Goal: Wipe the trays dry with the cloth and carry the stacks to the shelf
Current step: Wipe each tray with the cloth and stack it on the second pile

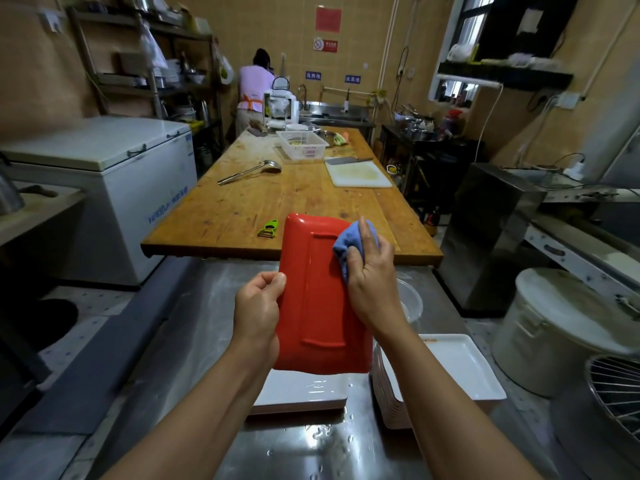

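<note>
Two hands, red tray (pixel 318 306) in left grip (pixel 258 306)

Red tray (pixel 320 306) upturned, blue cloth (pixel 349 244) atop

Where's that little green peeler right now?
The green peeler lies near the front edge of the wooden table, just left of the red tray being wiped.

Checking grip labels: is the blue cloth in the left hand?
No, the right hand presses the blue cloth on the red tray; the left hand grips the tray's edge.
</note>
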Demonstrator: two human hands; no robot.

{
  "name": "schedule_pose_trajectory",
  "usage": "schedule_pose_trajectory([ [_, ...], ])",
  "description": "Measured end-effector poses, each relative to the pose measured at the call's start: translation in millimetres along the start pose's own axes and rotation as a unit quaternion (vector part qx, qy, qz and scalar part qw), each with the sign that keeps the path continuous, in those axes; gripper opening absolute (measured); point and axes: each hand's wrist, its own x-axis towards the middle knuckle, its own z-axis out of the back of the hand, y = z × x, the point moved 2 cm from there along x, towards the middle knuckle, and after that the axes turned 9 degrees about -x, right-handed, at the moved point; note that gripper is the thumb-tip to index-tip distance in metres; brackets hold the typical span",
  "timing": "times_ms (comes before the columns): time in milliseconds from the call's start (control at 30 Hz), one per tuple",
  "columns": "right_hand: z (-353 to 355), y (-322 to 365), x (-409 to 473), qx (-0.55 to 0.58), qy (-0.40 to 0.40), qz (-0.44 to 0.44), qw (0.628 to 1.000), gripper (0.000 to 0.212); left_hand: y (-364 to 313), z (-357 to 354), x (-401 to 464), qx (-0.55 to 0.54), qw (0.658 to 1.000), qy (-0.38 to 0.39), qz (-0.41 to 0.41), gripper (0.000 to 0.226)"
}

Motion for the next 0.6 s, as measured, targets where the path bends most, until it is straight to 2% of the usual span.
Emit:
schedule_pose_trajectory([
  [200, -8.6, -11.9, -36.5, -0.082, 0.027, -0.038, 0.996, 0.053, 5.8, -9.8, 15.7, -0.08, 0.995, -0.063, 0.021, 0.022],
  [367, -3.5, -22.4, -54.5, -0.034, -0.044, -0.067, 0.996, 0.053, 13.5, -19.7, 19.2, -0.124, 0.989, -0.08, 0.03, 0.02],
  [500, 11.8, -28.9, -44.8, 0.037, -0.109, -0.093, 0.989, 0.05, 17.9, -30.9, 12.4, -0.172, 0.98, -0.012, 0.095, 0.012],
  [600, 28.8, -33.8, -33.8, 0.069, -0.097, -0.078, 0.99, 0.049, 5.1, -28.3, 17.3, -0.148, 0.976, 0.088, 0.136, 0.021],
])
